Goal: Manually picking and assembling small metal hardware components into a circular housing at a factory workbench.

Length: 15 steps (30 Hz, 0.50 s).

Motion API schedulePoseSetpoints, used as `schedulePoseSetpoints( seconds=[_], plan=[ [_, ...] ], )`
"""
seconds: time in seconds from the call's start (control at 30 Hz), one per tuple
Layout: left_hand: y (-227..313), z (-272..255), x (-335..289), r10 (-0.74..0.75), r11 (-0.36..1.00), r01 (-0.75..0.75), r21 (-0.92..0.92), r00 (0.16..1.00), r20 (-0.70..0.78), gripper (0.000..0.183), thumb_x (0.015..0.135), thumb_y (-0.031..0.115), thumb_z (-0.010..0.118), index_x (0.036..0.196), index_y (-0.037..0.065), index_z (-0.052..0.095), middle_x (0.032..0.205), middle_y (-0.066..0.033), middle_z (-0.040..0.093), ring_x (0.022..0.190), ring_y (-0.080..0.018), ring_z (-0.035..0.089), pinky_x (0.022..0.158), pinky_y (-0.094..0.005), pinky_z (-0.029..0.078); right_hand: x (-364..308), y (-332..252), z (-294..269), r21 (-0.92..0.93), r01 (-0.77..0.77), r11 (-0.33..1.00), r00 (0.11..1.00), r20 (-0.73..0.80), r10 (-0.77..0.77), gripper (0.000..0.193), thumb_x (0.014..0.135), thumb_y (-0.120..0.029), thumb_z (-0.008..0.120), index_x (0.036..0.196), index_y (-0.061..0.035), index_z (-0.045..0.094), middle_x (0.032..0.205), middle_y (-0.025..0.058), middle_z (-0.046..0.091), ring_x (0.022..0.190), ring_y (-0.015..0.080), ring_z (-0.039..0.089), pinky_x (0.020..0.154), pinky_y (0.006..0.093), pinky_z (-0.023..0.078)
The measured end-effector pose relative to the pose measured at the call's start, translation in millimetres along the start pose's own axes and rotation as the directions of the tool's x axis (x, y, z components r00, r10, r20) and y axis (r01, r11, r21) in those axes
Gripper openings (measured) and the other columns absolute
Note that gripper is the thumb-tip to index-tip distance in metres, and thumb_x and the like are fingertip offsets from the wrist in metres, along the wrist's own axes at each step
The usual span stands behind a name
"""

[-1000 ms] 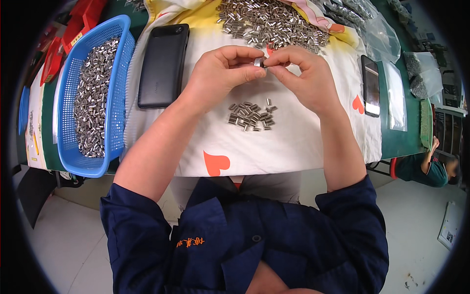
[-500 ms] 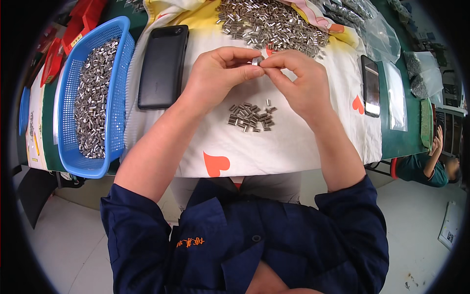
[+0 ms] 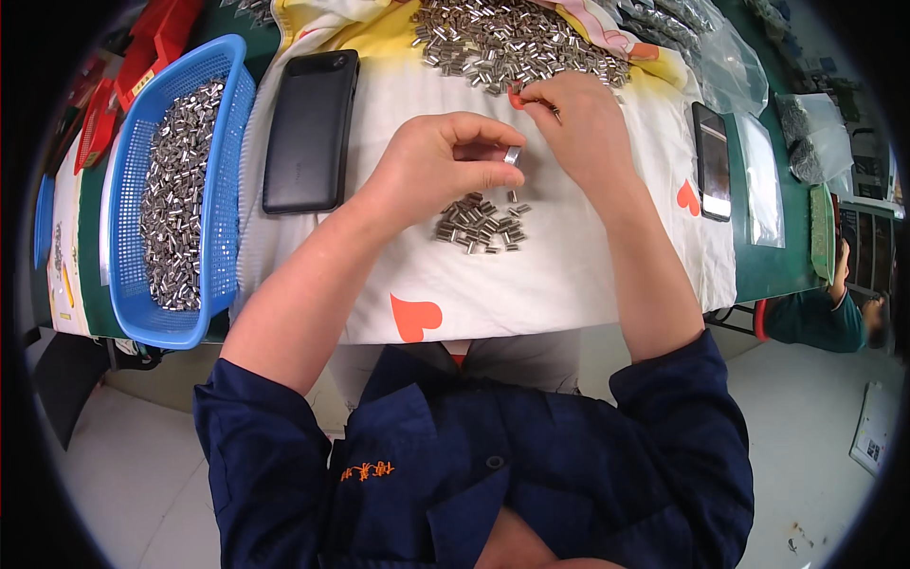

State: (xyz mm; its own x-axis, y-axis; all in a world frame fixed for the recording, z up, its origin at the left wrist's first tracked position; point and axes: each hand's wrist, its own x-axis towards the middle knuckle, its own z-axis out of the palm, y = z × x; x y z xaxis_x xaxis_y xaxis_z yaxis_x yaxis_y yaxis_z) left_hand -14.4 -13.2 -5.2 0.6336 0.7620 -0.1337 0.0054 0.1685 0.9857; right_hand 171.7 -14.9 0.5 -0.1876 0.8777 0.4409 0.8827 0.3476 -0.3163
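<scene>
My left hand (image 3: 445,161) is closed in a pinch above the white cloth, with a short silvery metal ring-like piece (image 3: 512,156) between thumb and fingers. A small pile of short metal cylinders (image 3: 474,228) lies on the cloth just below it. My right hand (image 3: 580,119) is further up and to the right, by the near edge of a large heap of the same metal cylinders (image 3: 517,43). Its thumb and fingers are bent together; a tiny dark bit shows by them, too small to name.
A blue plastic basket (image 3: 227,190) full of metal cylinders stands at the left. Beside it lies a black power bank (image 3: 308,133). A phone (image 3: 711,161) and clear plastic bags (image 3: 820,137) are on the right. Another person (image 3: 820,318) sits at the far right.
My hands have parted. The left has come slightly down toward me with the metal piece; the right has let go of it and moved up toward the large heap.
</scene>
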Motion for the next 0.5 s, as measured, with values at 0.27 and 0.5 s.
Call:
schedulePoseSetpoints(
  seconds=[0.27, 0.5],
  plan=[
    [1, -8, 4, 0.058, 0.987, -0.070, -0.146, 0.995, -0.083, 0.028, 0.072, 0.004, 0.067, 0.099, -0.001, 0.059, 0.086, -0.0037, 0.062, 0.081, -0.0082, 0.057, 0.073, -0.0201, 0.046, -7, -17, -17, 0.174, -0.130, 0.976, 0.989, 0.095, 0.115, 0.007, 0.072, -0.009, 0.059, 0.076, -0.0042, 0.062, 0.073, 0.0074, 0.059, 0.069, 0.0213, 0.055, 0.064, 0.0317, 0.044],
    [-3, -9, 4, 0.096, 0.961, -0.122, -0.247, 0.989, -0.115, 0.025, 0.075, 0.002, 0.064, 0.099, -0.002, 0.057, 0.088, -0.0064, 0.062, 0.082, -0.0108, 0.059, 0.075, -0.0215, 0.047, -9, -34, -27, 0.564, -0.181, 0.806, 0.981, 0.165, 0.105, 0.005, 0.072, -0.006, 0.059, 0.076, -0.0028, 0.060, 0.074, 0.0057, 0.061, 0.066, 0.0181, 0.056, 0.061, 0.0277, 0.045]
  ],
)
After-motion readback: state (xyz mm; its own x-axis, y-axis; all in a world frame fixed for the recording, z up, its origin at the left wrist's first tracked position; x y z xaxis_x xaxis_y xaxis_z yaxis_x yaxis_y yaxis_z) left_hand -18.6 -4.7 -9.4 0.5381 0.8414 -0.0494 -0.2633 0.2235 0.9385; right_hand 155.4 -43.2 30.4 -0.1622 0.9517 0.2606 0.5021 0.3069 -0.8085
